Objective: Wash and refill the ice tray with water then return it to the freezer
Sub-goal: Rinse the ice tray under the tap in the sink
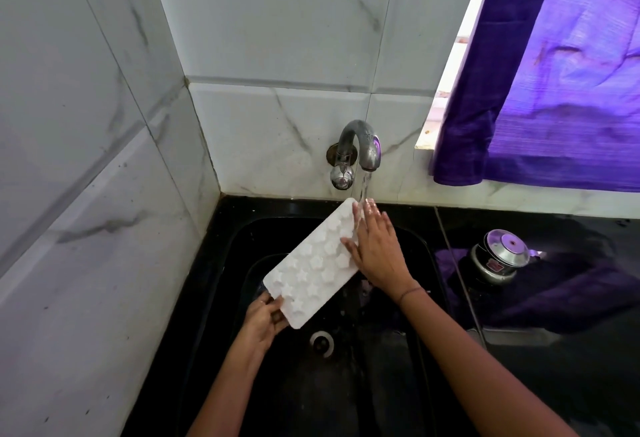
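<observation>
At frame centre, over the black sink (412,298), left hand (265,320) grips the ice tray (313,263) at its lower end — right hand (372,246) lies flat, fingers straight, on its upper edge under running tap (362,144) water.

Left hand (265,319) fingertips hidden beneath ice tray (311,270); curtain (554,73) cut by right edge; cooker (505,246) label unreadable

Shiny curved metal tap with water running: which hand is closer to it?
Right. The right hand lies flat on the white star-mould ice tray, fingertips right below the tap. The left hand grips the tray's low end, farther away.
</observation>
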Motion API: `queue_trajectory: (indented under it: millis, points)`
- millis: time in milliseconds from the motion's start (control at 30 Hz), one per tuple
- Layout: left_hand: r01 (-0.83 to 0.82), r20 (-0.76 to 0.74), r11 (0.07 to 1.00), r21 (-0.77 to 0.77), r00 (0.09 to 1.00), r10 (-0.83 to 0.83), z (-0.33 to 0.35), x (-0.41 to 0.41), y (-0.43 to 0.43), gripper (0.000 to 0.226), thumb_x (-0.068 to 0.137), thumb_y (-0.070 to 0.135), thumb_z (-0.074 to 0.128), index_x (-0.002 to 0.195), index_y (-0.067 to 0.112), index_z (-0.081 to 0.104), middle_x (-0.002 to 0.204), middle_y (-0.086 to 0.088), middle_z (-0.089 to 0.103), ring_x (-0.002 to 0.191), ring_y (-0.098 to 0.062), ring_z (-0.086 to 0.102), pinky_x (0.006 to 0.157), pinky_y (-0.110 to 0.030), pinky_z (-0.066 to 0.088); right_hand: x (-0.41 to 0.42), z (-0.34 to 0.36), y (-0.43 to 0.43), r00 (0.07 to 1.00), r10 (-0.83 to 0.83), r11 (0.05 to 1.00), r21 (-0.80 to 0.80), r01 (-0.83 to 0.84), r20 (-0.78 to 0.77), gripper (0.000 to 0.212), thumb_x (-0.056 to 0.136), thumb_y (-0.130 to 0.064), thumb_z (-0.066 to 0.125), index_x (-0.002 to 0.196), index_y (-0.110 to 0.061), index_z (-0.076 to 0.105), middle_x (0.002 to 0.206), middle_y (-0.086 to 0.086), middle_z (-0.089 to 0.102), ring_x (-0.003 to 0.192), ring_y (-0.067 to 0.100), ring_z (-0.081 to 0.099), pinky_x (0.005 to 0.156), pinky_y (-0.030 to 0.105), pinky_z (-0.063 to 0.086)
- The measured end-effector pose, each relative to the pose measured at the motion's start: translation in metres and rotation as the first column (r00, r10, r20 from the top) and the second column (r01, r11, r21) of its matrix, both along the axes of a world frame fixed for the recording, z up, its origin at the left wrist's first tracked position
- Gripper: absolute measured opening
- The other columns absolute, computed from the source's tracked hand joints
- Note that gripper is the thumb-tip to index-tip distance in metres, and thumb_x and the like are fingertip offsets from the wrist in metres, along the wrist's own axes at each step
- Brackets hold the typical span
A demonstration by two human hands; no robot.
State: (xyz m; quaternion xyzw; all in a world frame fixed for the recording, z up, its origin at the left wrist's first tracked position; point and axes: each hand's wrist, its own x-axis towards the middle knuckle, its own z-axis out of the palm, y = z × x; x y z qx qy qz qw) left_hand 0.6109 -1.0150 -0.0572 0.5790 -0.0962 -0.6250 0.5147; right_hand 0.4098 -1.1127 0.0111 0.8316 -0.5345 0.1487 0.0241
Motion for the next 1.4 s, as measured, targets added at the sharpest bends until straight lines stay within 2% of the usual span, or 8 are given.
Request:
queue_trajectory:
  millis: [100, 367, 600, 800, 933, 1167, 1300, 1400]
  points:
    - [0.013, 0.042, 1.000, -0.029, 0.999, -0.011, -0.003, 0.004, 0.006, 0.030, 0.095, -0.002, 0.043, 0.120, 0.014, 0.049, 0.092, -0.008, 0.064, 0.078, -0.024, 0.062, 0.050, -0.027, 0.055, 0.017, 0.009, -0.005, 0.961, -0.264, 0.950, 0.193, 0.244, 0.085, 0.065, 0.098, -0.050, 0.023, 0.148, -0.009, 0.020, 0.147, 0.012, 0.033, 0.127, 0.027, 0.039, 0.099, 0.041, 0.041]
    - [-0.080, 0.114, 0.990, -0.114, 0.989, 0.093, -0.024, 0.016, 0.031, 0.027, 0.093, -0.002, 0.046, 0.116, 0.012, 0.051, 0.100, -0.009, 0.064, 0.088, -0.025, 0.062, 0.069, -0.034, 0.054, 0.029, 0.005, 0.007, 0.772, -0.529, 0.842, 0.333, 0.425, 0.352, 0.051, 0.098, -0.050, 0.029, 0.106, -0.012, 0.061, 0.119, 0.010, 0.040, 0.109, 0.026, 0.038, 0.086, 0.037, 0.037]
    - [-0.060, 0.242, 0.947, -0.316, 0.960, 0.142, -0.029, 0.023, 0.041, 0.022, 0.085, -0.004, 0.057, 0.089, 0.014, 0.069, 0.100, -0.002, 0.072, 0.091, -0.016, 0.066, 0.072, -0.016, 0.054, 0.008, -0.009, 0.011, 0.375, -0.773, 0.573, 0.816, 0.070, 0.511, 0.046, 0.090, -0.056, 0.047, 0.087, -0.011, 0.057, 0.086, 0.005, 0.055, 0.081, 0.023, 0.060, 0.075, 0.040, 0.057]
    - [0.086, 0.416, 0.927, -0.364, 0.906, 0.079, -0.017, 0.023, 0.022, 0.035, 0.083, -0.012, 0.058, 0.095, 0.019, 0.070, 0.131, 0.003, 0.053, 0.115, -0.010, 0.057, 0.090, -0.018, 0.049, -0.023, -0.028, 0.020, 0.327, -0.670, 0.712, 0.702, 0.030, 0.666, 0.021, 0.084, -0.011, 0.066, 0.077, -0.018, 0.048, 0.093, 0.011, 0.053, 0.075, 0.017, 0.052, 0.065, 0.035, 0.049]
    - [-0.175, 0.169, 0.963, -0.206, 0.963, 0.211, -0.009, 0.010, 0.003, 0.035, 0.098, 0.000, 0.037, 0.130, 0.011, 0.046, 0.134, -0.013, 0.048, 0.116, -0.029, 0.054, 0.084, -0.036, 0.049, -0.036, -0.034, 0.029, 0.261, -0.600, 0.788, 0.614, 0.032, 0.756, 0.029, 0.081, -0.010, 0.070, 0.079, -0.033, 0.052, 0.100, 0.011, 0.058, 0.094, 0.029, 0.057, 0.084, 0.048, 0.049]
    - [-0.083, -0.194, 0.996, -0.035, 0.978, 0.075, 0.009, -0.017, -0.011, 0.038, 0.102, 0.034, 0.028, 0.118, 0.008, 0.052, 0.113, -0.014, 0.061, 0.088, -0.025, 0.062, 0.069, -0.038, 0.051, -0.037, -0.014, 0.038, 0.474, -0.444, 0.880, 0.470, 0.070, 0.760, 0.017, 0.089, -0.005, 0.059, 0.098, -0.019, 0.055, 0.110, 0.000, 0.052, 0.111, 0.023, 0.050, 0.096, 0.038, 0.042]
    - [-0.126, -0.073, 0.986, -0.107, 0.990, 0.118, 0.014, -0.031, -0.021, 0.029, 0.102, 0.026, 0.032, 0.120, 0.014, 0.051, 0.115, -0.015, 0.062, 0.098, -0.031, 0.062, 0.087, -0.050, 0.050, -0.032, -0.017, 0.031, 0.904, -0.307, 0.949, 0.159, 0.271, 0.296, 0.037, 0.094, -0.013, 0.041, 0.128, -0.001, 0.049, 0.141, 0.018, 0.037, 0.132, 0.035, 0.035, 0.111, 0.040, 0.028]
    - [-0.144, -0.063, 0.983, -0.111, 0.988, 0.138, 0.028, -0.041, -0.024, 0.024, 0.103, 0.023, 0.032, 0.106, 0.018, 0.055, 0.098, -0.009, 0.065, 0.085, -0.027, 0.063, 0.074, -0.042, 0.052, -0.014, -0.023, 0.027, 0.952, -0.293, 0.953, 0.102, 0.284, 0.091, 0.064, 0.091, -0.037, 0.029, 0.138, 0.006, 0.038, 0.148, 0.024, 0.033, 0.139, 0.035, 0.029, 0.117, 0.044, 0.011]
